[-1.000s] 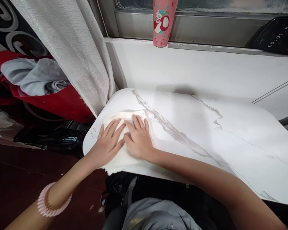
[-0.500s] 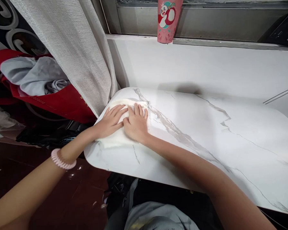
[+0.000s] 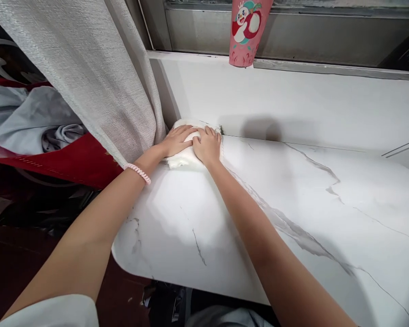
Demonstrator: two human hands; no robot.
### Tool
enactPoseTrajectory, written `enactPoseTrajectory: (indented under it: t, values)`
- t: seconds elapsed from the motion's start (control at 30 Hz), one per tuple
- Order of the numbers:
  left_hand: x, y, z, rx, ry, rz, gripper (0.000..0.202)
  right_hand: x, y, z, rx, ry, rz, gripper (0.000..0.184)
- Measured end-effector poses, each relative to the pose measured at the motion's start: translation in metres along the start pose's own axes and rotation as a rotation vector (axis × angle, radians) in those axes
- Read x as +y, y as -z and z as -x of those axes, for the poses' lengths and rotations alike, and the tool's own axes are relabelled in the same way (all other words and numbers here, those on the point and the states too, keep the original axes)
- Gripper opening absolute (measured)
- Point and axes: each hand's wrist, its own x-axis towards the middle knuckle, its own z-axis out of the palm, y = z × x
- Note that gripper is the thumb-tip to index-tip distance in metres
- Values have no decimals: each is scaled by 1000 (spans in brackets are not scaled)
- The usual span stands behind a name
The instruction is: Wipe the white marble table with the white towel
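Under both my hands lies a white cloth (image 3: 182,160), bunched at the far left corner of the white marble-patterned table (image 3: 245,227). My left hand (image 3: 177,141) rests flat on the cloth's left side, fingers stretched out toward the right. Close beside it, my right hand (image 3: 207,146) presses on the cloth's right side with its fingers extended and pointing away from me. The thumb of the right hand comes near the left fingertips. A pink coil band (image 3: 138,173) circles my left wrist.
A pink cup (image 3: 248,38) with a cartoon print stands on the window ledge behind the table. The grey curtain (image 3: 122,81) hangs right by the table's left corner. A red bag (image 3: 71,161) holding grey fabric is further left. A white wall (image 3: 310,104) borders the back edge.
Both hands have pushed the cloth away from me, to the table's back left corner. The cloth has bunched up against the wall side, and the view has shifted slightly.
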Motion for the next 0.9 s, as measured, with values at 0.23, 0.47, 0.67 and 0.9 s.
enactPoseTrajectory:
  t: [0.23, 0.47, 0.67, 0.9]
  values:
    - [0, 3, 5, -17, 13, 5, 63, -3, -2, -4, -37, -2, 33, 41]
    - [9, 1, 43, -29, 65, 25, 61, -14, 6, 28, -123, 37, 49, 44]
    - [36, -1, 114, 32, 168, -8, 59, -34, 18, 76, -211, 133, 20, 45]
    - [80, -10, 208, 85, 249, -91, 59, -52, 36, 153, -290, 282, -64, 47]
